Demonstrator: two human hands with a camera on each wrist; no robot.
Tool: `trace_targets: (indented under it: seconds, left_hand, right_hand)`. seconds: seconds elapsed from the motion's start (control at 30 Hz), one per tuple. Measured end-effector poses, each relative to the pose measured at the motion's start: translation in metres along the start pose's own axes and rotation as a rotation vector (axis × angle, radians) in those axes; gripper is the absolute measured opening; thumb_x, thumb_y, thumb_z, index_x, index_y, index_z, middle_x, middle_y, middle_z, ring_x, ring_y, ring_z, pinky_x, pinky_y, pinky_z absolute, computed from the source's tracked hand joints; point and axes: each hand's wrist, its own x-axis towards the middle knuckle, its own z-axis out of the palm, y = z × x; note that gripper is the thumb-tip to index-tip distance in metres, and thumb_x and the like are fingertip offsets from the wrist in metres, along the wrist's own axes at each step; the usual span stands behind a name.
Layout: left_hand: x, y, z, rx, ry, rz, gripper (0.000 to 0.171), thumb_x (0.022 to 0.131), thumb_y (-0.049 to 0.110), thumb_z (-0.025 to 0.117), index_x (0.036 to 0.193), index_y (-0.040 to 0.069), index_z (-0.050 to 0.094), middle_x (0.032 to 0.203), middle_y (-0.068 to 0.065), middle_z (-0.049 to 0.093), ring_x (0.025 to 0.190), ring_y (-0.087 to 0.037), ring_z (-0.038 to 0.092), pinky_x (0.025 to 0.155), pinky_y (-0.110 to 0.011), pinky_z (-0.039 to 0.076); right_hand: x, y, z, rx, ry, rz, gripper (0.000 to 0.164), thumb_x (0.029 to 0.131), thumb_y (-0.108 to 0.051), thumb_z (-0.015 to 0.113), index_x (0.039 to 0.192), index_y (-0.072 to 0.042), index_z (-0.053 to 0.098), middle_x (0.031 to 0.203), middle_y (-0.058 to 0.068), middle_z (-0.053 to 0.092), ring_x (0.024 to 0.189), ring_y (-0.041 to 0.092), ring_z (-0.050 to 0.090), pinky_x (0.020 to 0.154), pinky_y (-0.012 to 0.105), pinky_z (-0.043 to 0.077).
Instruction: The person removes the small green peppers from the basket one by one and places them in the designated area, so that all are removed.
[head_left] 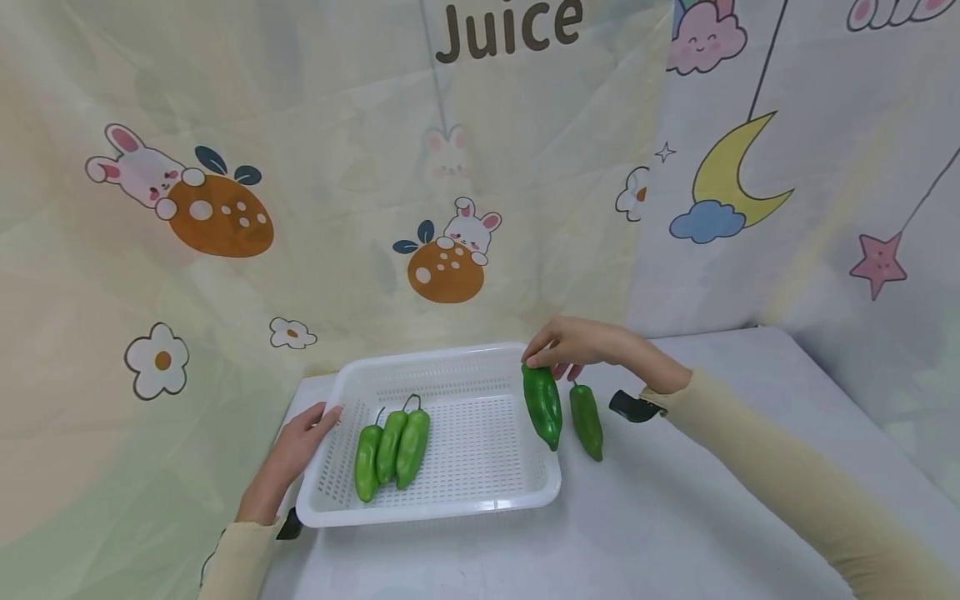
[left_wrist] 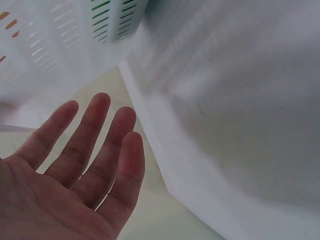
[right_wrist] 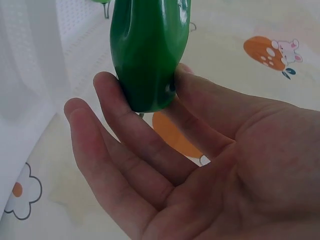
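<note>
My right hand [head_left: 581,342] pinches a glossy dark green pepper [head_left: 542,404] by its top end, between thumb and fingers. The pepper hangs tip down over the right rim of a white perforated plastic basket [head_left: 480,450]. In the right wrist view, its smooth blunt end shows between the fingertips [right_wrist: 107,82]. Three lighter green peppers [head_left: 392,446] lie side by side in the basket's left part, stems pointing away. My left hand [head_left: 300,437] rests at the basket's left rim; in the left wrist view its fingers [left_wrist: 95,115] are extended and slightly apart.
Another green pepper [head_left: 587,421] lies on the white table [head_left: 637,508], just right of the basket and below my right hand. A cartoon-printed cloth [head_left: 337,275] hangs behind the table, with more cloth along the right side [head_left: 847,350].
</note>
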Motion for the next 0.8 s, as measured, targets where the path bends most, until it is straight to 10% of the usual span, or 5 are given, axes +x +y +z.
trace_targets:
  seconds: [0.8]
  left_hand:
    - [-0.001, 0.000, 0.000, -0.006, -0.001, -0.014, 0.072, 0.099, 0.065, 0.044, 0.149, 0.014, 0.042, 0.121, -0.020, 0.067, 0.080, -0.021, 0.075, 0.065, -0.037, 0.064]
  right_hand:
    - [-0.019, 0.040, -0.008, -0.005, 0.001, 0.064, 0.032, 0.100, -0.027, 0.063, 0.126, -0.009, 0.070, 0.123, 0.012, 0.068, 0.084, 0.019, 0.070, 0.073, 0.037, 0.063]
